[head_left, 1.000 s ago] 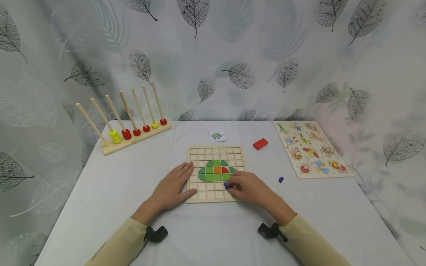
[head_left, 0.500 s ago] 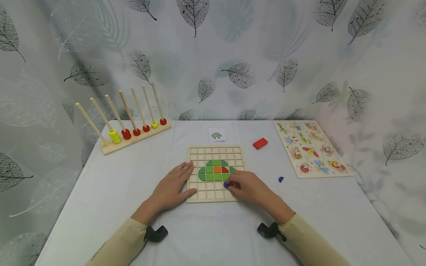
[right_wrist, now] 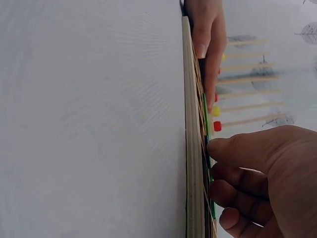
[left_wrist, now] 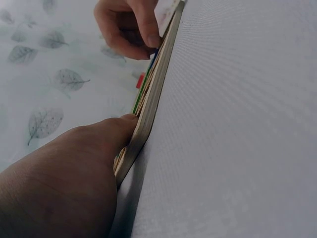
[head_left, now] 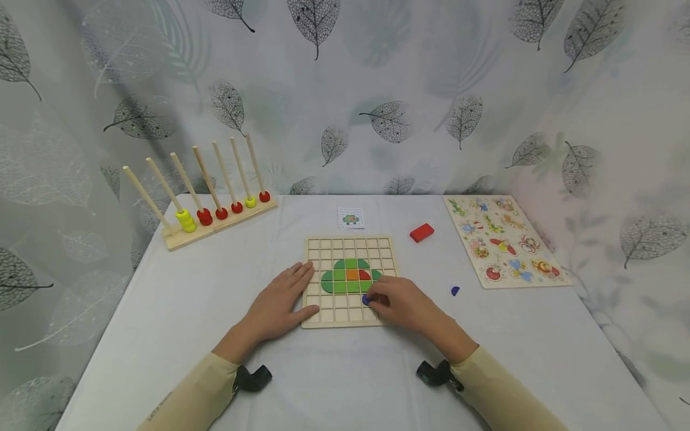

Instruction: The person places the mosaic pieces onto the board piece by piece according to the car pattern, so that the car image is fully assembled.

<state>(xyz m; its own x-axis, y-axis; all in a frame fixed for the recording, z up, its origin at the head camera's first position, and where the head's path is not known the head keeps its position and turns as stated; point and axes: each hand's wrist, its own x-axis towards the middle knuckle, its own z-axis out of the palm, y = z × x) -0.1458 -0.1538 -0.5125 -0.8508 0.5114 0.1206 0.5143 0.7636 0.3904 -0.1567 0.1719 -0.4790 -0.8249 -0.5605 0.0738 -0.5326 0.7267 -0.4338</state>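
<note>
A wooden grid board (head_left: 342,315) lies on the white table, with green pieces (head_left: 339,287), an orange square (head_left: 352,275) and a red quarter piece (head_left: 364,275) set in its cells. My left hand (head_left: 276,304) rests with spread fingers on the board's left edge; its thumb shows at the rim in the left wrist view. Below the green shape, my right hand (head_left: 400,304) has curled fingers and thumb at a small blue piece (head_left: 366,299), partly hidden by the fingertips. In the right wrist view the thumb touches this blue piece (right_wrist: 207,148) close against the board.
Another blue half-round piece (head_left: 455,291) lies right of the board, with a red block (head_left: 422,233) farther back. A pattern card (head_left: 351,219) sits behind the board. A peg stand (head_left: 221,224) with beads stands back left; an animal puzzle board (head_left: 504,242) lies right.
The blue shape under my right fingertips showed a gap one second ago and now looks rounder and closed up. My right hand has shifted only slightly; the left hand stays put.
</note>
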